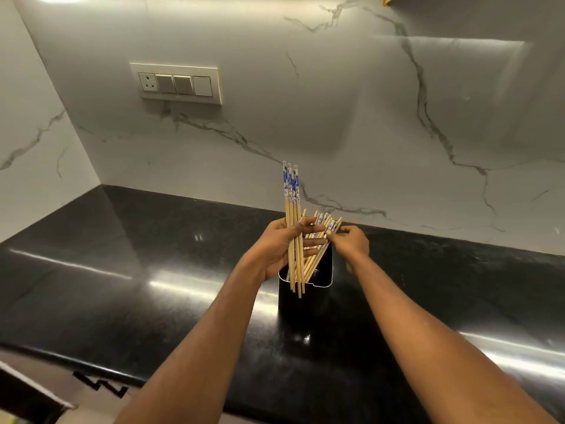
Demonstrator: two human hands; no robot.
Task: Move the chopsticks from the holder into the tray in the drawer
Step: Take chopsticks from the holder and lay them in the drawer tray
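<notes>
Both hands (276,250) (351,243) on chopsticks (292,209) above holder (305,298)

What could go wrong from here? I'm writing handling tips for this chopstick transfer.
The left hand holds a bundle of chopsticks loosely, their tips fanned near the holder rim; one may slip out onto the countertop. The right hand pinches the leaning chopsticks still in the holder; pulling them sideways might tip it. The drawer tray is out of view, so the carry risks drops.

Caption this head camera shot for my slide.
Left hand holds a chopstick bundle while right hand picks from black holder.
</notes>
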